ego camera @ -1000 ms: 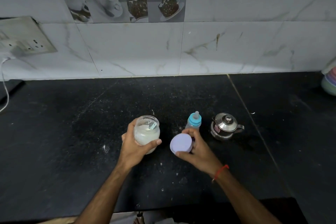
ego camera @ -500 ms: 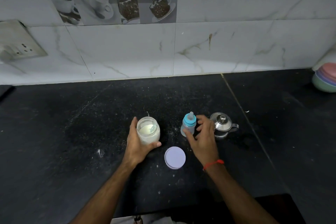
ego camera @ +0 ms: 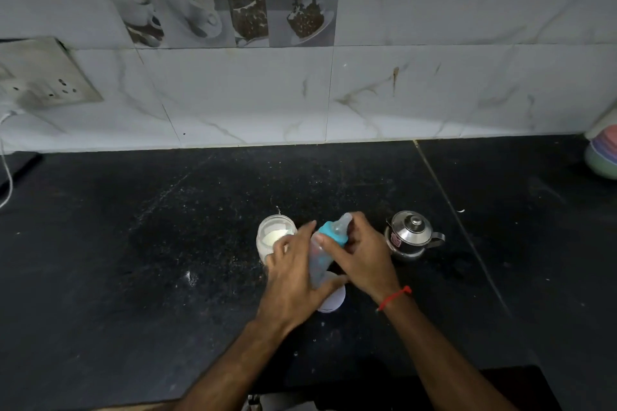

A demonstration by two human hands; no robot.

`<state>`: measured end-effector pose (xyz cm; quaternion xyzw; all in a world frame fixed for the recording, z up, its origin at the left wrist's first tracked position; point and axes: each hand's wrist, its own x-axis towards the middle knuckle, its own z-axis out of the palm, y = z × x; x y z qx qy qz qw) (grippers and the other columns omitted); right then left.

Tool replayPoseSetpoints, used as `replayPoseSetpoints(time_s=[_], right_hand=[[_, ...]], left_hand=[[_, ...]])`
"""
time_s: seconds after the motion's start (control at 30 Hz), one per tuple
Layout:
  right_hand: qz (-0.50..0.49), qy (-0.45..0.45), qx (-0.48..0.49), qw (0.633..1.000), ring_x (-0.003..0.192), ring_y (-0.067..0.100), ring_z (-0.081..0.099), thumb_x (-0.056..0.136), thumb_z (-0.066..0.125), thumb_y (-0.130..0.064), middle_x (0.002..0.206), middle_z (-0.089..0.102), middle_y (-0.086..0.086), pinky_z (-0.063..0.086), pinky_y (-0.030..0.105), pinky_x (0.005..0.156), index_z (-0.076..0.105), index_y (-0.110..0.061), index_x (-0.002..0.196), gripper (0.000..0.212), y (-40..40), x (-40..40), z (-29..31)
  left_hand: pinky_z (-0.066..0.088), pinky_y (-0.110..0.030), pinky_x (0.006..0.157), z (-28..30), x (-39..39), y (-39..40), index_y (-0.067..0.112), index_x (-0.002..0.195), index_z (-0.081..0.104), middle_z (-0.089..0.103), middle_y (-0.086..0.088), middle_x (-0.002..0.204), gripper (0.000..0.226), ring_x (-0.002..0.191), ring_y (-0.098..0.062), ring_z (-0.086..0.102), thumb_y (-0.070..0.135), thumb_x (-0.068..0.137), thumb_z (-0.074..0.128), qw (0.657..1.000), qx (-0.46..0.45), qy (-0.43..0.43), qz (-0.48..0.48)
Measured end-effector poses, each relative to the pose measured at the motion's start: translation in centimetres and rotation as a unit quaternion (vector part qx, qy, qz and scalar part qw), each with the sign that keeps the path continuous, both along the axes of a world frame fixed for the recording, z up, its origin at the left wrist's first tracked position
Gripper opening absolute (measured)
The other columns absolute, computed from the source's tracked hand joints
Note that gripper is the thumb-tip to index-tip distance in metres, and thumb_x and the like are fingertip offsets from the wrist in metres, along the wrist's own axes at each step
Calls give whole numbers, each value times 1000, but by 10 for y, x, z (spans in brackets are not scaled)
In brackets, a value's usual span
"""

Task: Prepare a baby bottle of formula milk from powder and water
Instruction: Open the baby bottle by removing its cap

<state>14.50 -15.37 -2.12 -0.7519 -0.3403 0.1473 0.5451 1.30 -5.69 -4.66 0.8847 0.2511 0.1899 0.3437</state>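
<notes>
On the black counter, seen from the head camera, the baby bottle is held tilted above the lilac lid: its body is gripped by the left hand, its teal collar pinched by the right hand. Beside them the powder jar is already uncovered; unscrewing, scooping and pouring from the steel kettle are judged outstanding. Half a second earlier the jar was held and the bottle stood untouched.
</notes>
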Motion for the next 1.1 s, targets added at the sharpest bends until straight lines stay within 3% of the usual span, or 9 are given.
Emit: replayPoseSetpoints(time_s=[0.17,0.33,0.47,0.6,0.73,0.83,0.93,1.0,1.1], right_hand=[[36,-18,-29,999,74,-4,67,71,72,-70,77,65,-11,49,11,60,48,-33,88,47,-10,-14,25],[138,-10,21,990,62,-2,56,74,80,-49,72,55,-19,44,14,56,47,-26,83,41,-27,-8,27],[265,111,40,957,97,4,65,87,77,-23,106,67,-12,53,21,82,62,-16,115,32,-34,1,36],[288,172,54,941,118,22,55,91,67,-10,134,51,11,52,36,97,38,-32,156,74,-41,11,45],[236,120,17,964,112,18,61,82,81,-30,123,59,-3,53,44,93,34,-38,156,87,-34,-1,45],[245,122,39,961,121,23,63,90,76,-12,128,65,5,52,51,104,31,-31,158,84,-34,-7,44],[281,150,31,947,137,27,53,93,70,-9,148,55,6,46,48,113,19,-36,162,90,-38,-6,48],[275,141,13,951,135,21,55,88,77,-18,143,56,0,47,48,112,22,-40,160,94,-37,-8,48],[260,164,37,951,121,22,61,87,77,-2,125,60,17,49,48,108,29,-31,158,91,-35,-10,46]], left_hand=[[60,-35,66,11,-2,-11,50,102,35,66,14,89,45,78,-9,68,52,71,67,997,-76,8,-11],[55,-30,60,13,-17,-9,40,112,61,72,6,89,49,73,-9,67,17,71,78,950,-258,-28,-175],[48,-30,57,20,-19,-10,30,114,64,66,3,84,49,70,-18,59,2,75,71,917,-344,-73,-187],[51,-37,62,22,-21,-6,27,115,65,66,1,85,48,73,-17,61,10,72,74,934,-330,-88,-109],[56,-49,64,22,-25,-4,26,116,64,70,-7,89,48,73,-23,65,19,69,75,952,-286,-70,-81],[57,-52,65,24,-26,-7,22,121,62,70,-11,96,52,78,-34,68,21,70,75,961,-254,-63,-87],[58,-46,67,26,-29,-10,21,120,62,70,-9,97,53,79,-26,68,25,69,75,964,-245,-61,-83],[59,-49,66,27,-31,-11,20,119,62,71,-8,97,51,81,-31,69,25,70,75,965,-240,-61,-86],[59,-52,66,25,-33,-11,18,120,62,71,-9,98,52,83,-34,68,25,70,76,966,-238,-56,-83]])
